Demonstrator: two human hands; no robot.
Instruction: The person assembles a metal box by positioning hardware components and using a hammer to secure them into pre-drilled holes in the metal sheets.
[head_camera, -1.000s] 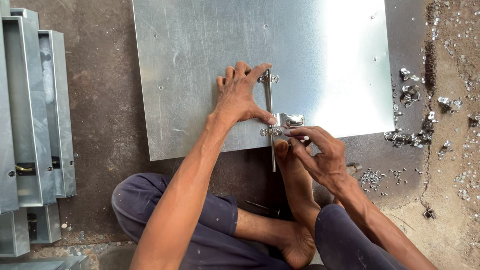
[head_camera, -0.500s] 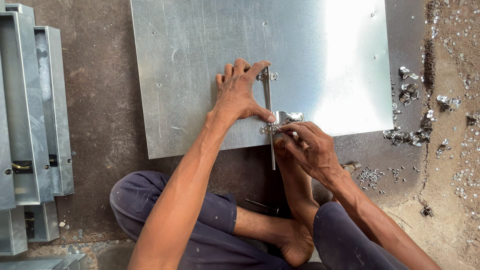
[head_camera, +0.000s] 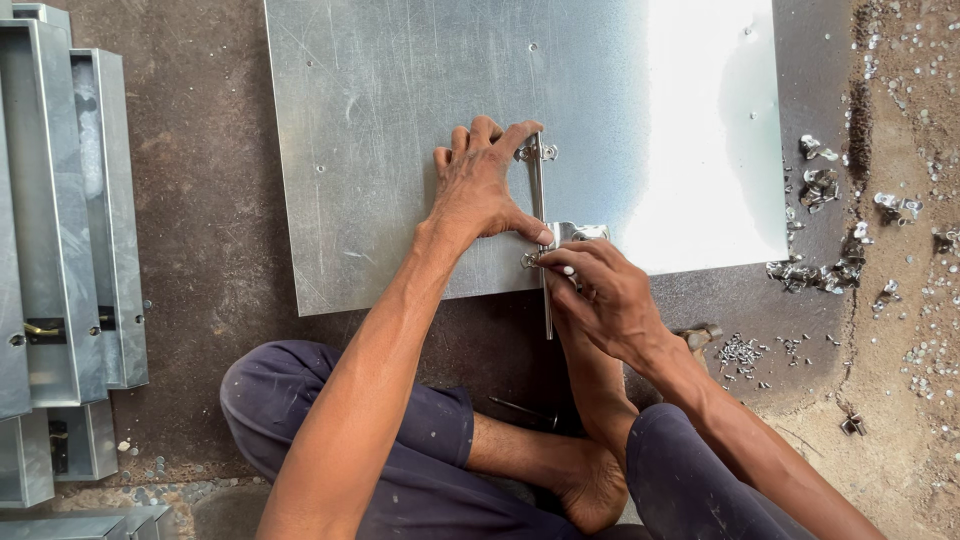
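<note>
Bolt latch (head_camera: 541, 235) on galvanised sheet (head_camera: 400, 120): left hand (head_camera: 480, 190) pressed flat beside it; right hand (head_camera: 600, 295) pinches its bracket, fastener probably hidden.

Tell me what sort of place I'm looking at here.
Likely a small sheet-metal workshop, worked on the floor: a galvanised sheet lies on the ground, folded metal channels are stacked at the left, and loose fittings and scraps litter the dirt.

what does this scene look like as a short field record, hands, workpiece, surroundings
left hand: pressed flat on the large shiny galvanised steel sheet, thumb by the slim metal sliding bolt latch
right hand: fingers pinching the latch at the sheet's near edge
left of sheet: stacked grey metal channels
right of sheet: small loose silvery metal fittings on dirt
</note>
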